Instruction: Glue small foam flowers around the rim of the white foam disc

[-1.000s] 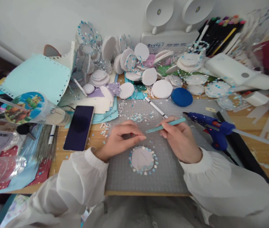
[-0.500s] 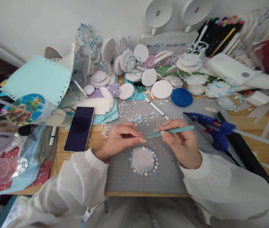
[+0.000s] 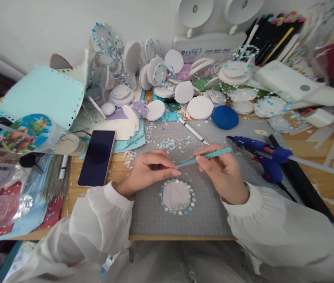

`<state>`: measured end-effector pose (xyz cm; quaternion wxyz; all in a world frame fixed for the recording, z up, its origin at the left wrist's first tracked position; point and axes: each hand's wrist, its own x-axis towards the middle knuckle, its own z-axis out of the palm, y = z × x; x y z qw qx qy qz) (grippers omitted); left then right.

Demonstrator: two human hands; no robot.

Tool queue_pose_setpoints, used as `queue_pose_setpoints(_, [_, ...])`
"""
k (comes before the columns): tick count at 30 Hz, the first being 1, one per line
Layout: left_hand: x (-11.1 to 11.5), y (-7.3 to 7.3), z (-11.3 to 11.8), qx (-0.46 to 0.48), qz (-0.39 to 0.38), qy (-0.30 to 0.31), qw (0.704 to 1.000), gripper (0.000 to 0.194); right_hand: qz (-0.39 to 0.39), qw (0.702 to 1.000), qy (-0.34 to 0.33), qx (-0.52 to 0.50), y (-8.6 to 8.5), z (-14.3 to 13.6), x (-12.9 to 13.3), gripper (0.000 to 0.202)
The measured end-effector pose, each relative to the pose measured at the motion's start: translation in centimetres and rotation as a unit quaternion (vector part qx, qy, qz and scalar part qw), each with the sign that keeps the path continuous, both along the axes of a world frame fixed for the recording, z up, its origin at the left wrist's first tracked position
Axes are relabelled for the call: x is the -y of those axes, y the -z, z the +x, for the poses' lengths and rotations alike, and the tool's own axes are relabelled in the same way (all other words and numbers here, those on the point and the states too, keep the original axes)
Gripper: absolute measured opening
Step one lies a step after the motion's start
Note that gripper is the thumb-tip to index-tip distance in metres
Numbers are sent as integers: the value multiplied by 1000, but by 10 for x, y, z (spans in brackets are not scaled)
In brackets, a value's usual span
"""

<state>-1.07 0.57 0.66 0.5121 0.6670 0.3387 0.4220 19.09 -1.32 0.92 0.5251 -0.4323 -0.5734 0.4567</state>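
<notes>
My right hand (image 3: 220, 167) grips a pair of teal tweezers (image 3: 211, 155), their tips pointing left toward my left fingertips. My left hand (image 3: 155, 168) is pinched, thumb against forefinger; whatever sits between them is too small to make out. The tweezer tips meet that pinch. Just below both hands, a round white disc (image 3: 175, 195) ringed with small blue and white star or flower shapes lies on the grey cutting mat (image 3: 146, 222). Beyond my hands, tiny blue and white paper pieces (image 3: 169, 144) are scattered on the mat.
A blue glue gun (image 3: 261, 151) with a glue stick lies at right beside a black bar (image 3: 308, 188). A white pen (image 3: 193, 131), a blue round lid (image 3: 225, 117) and several white discs (image 3: 200, 107) lie behind. A phone (image 3: 97, 158) rests at left, near a plastic cup (image 3: 52, 135).
The tweezers' tips have moved in to my left fingertips, and their arms look closer together. My right hand has shifted slightly left. The ringed disc stays on the mat.
</notes>
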Motion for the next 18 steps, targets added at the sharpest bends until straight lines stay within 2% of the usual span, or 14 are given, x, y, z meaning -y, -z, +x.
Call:
queue_pose_setpoints(11, [0,1,-1,-10,8,-2,1000,6,28,999,14,-13,1,1,0,5])
queue_pose_setpoints(18, [0,2,-2,-17,-1,-8,1000,9,40,998,46,-2,1,3,-1,7])
